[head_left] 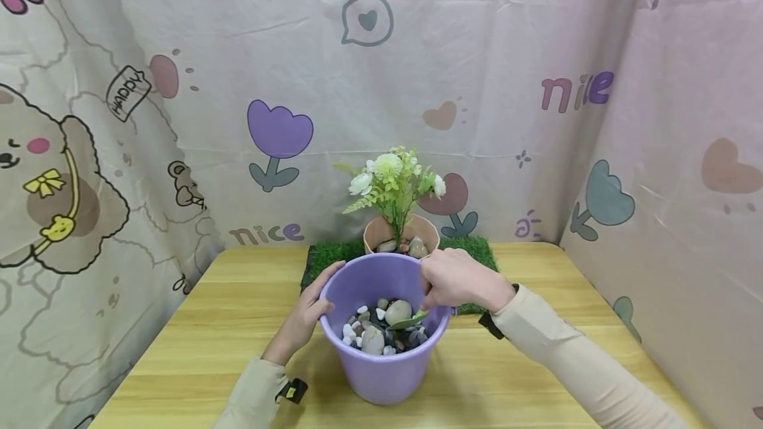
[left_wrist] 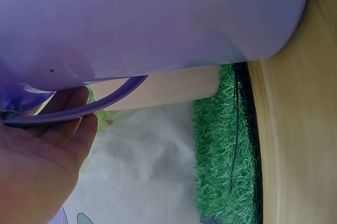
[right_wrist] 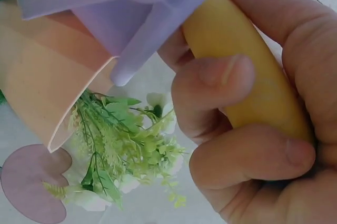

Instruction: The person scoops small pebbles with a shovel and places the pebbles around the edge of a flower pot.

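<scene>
A purple bucket stands on the wooden table, with white, grey and dark stones in its bottom. My left hand grips the bucket's left rim, thumb over the edge; in the left wrist view its fingers lie by the purple handle. My right hand is over the bucket's right rim and holds a small garden trowel. Its green blade lies low among the stones. In the right wrist view, curled fingers wrap the trowel's yellow grip.
Behind the bucket, a peach pot holds stones and white-flowered greenery. It stands on a green artificial-turf mat. Printed cloth hangs around the back and sides of the wooden table.
</scene>
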`<state>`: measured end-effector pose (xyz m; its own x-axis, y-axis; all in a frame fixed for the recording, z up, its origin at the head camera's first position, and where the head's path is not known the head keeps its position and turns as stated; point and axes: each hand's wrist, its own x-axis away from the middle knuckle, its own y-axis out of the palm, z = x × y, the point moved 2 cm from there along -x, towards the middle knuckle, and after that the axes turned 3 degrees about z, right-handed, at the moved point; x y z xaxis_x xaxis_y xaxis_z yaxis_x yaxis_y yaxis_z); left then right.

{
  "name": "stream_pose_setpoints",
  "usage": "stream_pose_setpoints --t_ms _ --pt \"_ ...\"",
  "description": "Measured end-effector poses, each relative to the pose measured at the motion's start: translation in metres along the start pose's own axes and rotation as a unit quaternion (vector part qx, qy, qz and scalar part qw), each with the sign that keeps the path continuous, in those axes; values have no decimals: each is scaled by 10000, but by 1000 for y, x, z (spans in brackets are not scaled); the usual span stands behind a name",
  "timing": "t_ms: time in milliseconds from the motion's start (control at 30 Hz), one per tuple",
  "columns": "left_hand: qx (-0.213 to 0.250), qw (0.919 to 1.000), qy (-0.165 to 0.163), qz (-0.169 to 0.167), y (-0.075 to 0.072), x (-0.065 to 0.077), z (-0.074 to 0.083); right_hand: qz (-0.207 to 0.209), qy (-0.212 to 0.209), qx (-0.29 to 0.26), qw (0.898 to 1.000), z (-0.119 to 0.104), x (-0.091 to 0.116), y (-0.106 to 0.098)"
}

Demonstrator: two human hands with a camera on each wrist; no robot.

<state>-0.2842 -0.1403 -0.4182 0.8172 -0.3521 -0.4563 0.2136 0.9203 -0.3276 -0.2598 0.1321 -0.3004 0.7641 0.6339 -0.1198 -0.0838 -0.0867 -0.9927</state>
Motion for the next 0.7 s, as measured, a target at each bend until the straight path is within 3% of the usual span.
stream_pose_setpoints --t_ms 400,700 --pt "-64 9999 -114 68 0 -1 3 862 -589 581 9928 2 8 16" --pt "-85 9997 -194 106 2 0 2 1335 -644 660 9867 3 12 21"
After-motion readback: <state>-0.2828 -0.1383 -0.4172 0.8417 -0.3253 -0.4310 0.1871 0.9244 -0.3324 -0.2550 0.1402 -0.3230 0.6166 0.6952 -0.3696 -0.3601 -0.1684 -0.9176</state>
